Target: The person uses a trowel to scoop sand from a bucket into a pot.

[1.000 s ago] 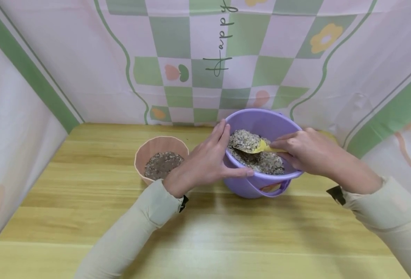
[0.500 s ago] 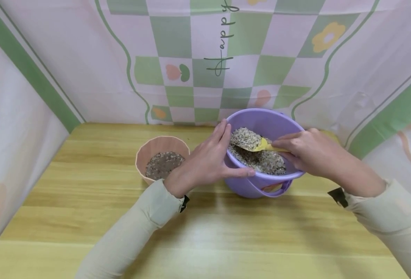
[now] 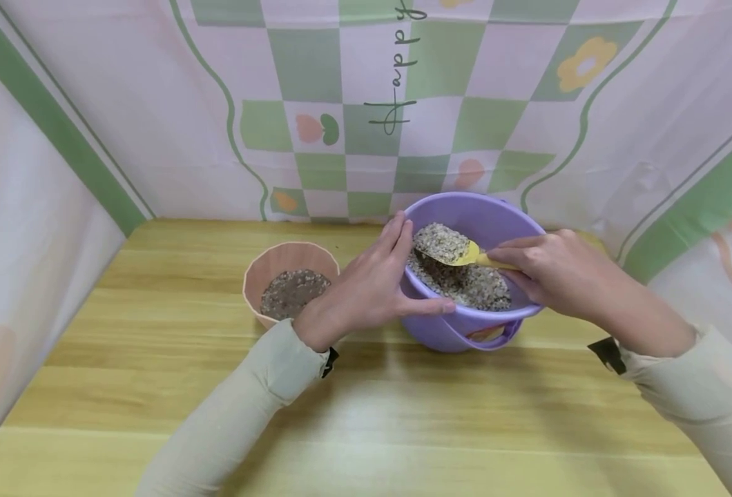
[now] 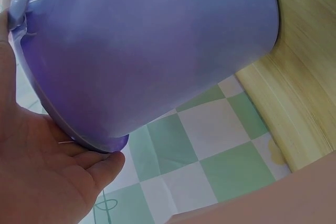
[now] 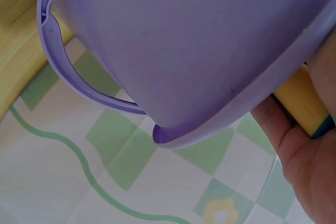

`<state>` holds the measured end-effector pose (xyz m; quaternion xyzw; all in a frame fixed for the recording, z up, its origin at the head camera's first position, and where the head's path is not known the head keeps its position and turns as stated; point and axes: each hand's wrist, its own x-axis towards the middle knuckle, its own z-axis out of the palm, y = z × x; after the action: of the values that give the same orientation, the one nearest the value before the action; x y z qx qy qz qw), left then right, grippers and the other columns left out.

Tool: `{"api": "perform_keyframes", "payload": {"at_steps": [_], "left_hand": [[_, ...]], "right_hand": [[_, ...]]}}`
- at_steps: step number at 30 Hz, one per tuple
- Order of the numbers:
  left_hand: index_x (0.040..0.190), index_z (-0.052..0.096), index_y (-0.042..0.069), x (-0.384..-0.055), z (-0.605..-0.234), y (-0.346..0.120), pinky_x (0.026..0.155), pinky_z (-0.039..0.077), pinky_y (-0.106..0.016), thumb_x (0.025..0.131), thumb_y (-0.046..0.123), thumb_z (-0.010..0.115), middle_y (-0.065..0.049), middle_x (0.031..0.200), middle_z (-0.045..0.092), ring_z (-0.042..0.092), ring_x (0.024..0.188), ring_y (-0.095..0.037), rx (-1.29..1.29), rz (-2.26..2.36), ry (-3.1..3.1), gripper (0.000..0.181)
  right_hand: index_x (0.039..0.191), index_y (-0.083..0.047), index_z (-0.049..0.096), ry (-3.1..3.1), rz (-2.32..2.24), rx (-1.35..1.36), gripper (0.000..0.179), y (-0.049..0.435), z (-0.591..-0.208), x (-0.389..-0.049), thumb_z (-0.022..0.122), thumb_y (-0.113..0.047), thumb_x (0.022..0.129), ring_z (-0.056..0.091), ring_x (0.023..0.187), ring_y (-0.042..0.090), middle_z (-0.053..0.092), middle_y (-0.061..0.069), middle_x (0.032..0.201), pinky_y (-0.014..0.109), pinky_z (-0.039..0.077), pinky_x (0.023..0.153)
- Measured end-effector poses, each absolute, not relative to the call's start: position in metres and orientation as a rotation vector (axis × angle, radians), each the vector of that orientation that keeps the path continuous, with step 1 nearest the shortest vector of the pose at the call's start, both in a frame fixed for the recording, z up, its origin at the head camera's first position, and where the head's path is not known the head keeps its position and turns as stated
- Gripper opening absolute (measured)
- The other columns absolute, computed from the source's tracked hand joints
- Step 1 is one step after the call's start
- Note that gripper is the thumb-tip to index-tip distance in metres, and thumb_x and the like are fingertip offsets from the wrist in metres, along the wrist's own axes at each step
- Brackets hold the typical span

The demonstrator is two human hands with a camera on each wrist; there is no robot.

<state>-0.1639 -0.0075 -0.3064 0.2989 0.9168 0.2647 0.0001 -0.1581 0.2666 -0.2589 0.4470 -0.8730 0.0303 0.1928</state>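
Right hand [image 3: 555,273] grips the yellow scoop [image 3: 469,257], heaped with gravel [image 3: 440,241], at the purple bucket [image 3: 429,335], close to the back edge of the table [image 3: 366,428], left hand [image 3: 372,286] clasping its rim, pink pot [image 3: 291,255] nearer the left edge.

Head view looks down from above; 2 close, apparently inverted wrist views share the bucket [image 4: 157,45].

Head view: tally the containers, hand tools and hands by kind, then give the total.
Containers: 2 (purple bucket, pink pot)
Hand tools: 1 (yellow trowel)
Hands: 2 (left hand, right hand)
Total: 5
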Motion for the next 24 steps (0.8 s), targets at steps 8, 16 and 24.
{"api": "perform_keyframes", "payload": {"at_steps": [8,16,24], "left_hand": [[0.160,0.003,0.006,-0.1635,-0.3064,-0.0065,0.117,0.027,-0.043,0.071,0.087,0.057,-0.006,0.165,-0.013,0.014,0.150,-0.029,0.921,0.829,2.882,0.132],[0.160,0.002,0.007,-0.1635,-0.3062,-0.0065,0.117,0.026,-0.043,0.071,0.087,0.058,-0.006,0.165,-0.014,0.013,0.150,-0.029,0.917,0.842,2.865,0.132],[0.160,0.002,0.007,-0.1637,-0.3062,-0.0068,0.117,0.025,-0.043,0.072,0.087,0.058,-0.006,0.165,-0.015,0.011,0.150,-0.029,0.922,0.853,2.857,0.131]], "right_hand": [[0.104,-0.004,0.078,-2.415,0.096,1.252,0.035,0.2684,-0.2604,-0.1560,0.080,0.000,0.070,0.072,0.069,0.032,0.076,0.013,0.097,0.048,0.058,0.058],[0.105,-0.004,0.077,-2.371,0.123,1.264,0.037,0.2716,-0.2621,-0.1562,0.078,0.001,0.069,0.073,0.073,0.033,0.076,0.011,0.097,0.049,0.058,0.058],[0.107,-0.005,0.076,-2.339,0.131,1.253,0.034,0.2734,-0.2620,-0.1538,0.074,-0.001,0.073,0.072,0.075,0.033,0.076,0.012,0.098,0.050,0.057,0.056]]}}
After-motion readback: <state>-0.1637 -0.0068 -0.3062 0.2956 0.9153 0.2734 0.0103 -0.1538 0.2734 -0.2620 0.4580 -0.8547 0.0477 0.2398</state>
